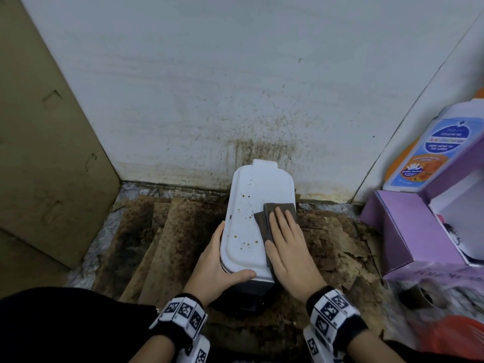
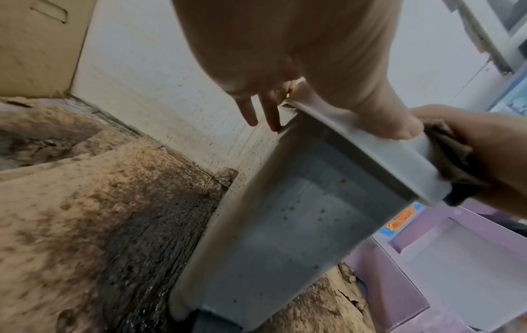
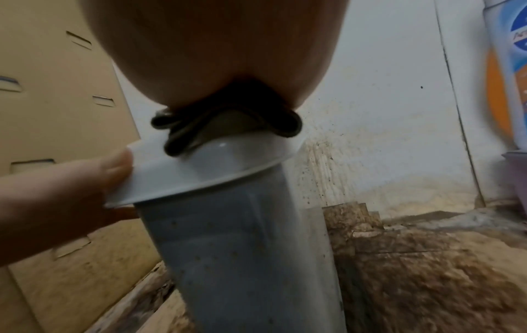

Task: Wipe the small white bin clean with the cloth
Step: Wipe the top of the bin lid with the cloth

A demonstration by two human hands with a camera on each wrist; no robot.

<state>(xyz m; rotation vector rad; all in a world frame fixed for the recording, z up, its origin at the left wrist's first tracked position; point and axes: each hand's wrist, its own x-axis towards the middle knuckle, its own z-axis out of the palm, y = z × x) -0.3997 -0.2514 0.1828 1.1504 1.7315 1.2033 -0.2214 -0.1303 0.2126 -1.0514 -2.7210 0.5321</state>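
A small white bin (image 1: 248, 221) stands against the stained wall, its lid speckled with brown spots. A folded dark brown cloth (image 1: 264, 224) lies on the right side of the lid. My right hand (image 1: 285, 242) presses flat on the cloth with straight fingers. My left hand (image 1: 222, 265) grips the lid's near left edge, thumb on top along the front rim, fingers down the side. In the left wrist view the bin's grey side (image 2: 299, 225) shows spots, and the cloth (image 2: 456, 157) peeks from under the other hand. The right wrist view shows the cloth (image 3: 228, 126) bunched under my palm on the lid (image 3: 216, 166).
Dirty, stained cardboard sheets (image 1: 167, 231) cover the floor around the bin. A tall cardboard box (image 1: 44, 142) stands at the left. At the right sit a purple box (image 1: 408, 231) and a white wash bottle (image 1: 429, 142). An orange item (image 1: 455, 336) lies at the lower right.
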